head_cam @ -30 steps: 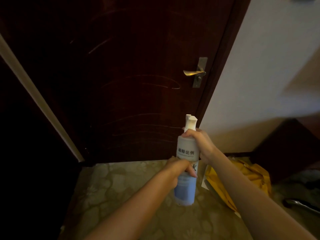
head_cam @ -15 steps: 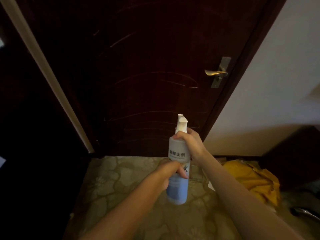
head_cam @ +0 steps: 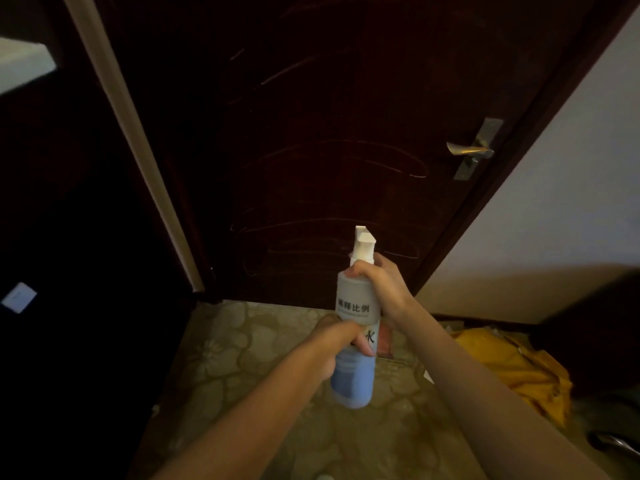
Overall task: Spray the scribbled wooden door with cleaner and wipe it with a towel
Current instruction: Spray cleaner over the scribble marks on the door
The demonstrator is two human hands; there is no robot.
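The dark wooden door [head_cam: 339, 109] fills the upper middle, with faint pale scribbled loops across its panel. Both my hands hold a spray bottle [head_cam: 356, 303] upright in front of the door's lower part. The bottle is white and pale blue, with a white nozzle at the top and blue liquid in its lower half. My left hand [head_cam: 337, 344] wraps the bottle's middle from the left. Around its neck, just under the nozzle, is my right hand [head_cam: 379, 285]. A yellow cloth [head_cam: 509, 368] lies crumpled on the floor at the right.
A metal lever handle [head_cam: 471, 149] sits on the door's right side. A pale wall [head_cam: 568, 188] stands to the right, with dark furniture [head_cam: 599, 327] below it. The floor [head_cam: 242, 362] is patterned beige. The far left is dark, with a pale door frame strip [head_cam: 138, 140].
The view has swung left, so the door, handle and bottle sit further right in the frame. Both hands keep the same grip on the bottle.
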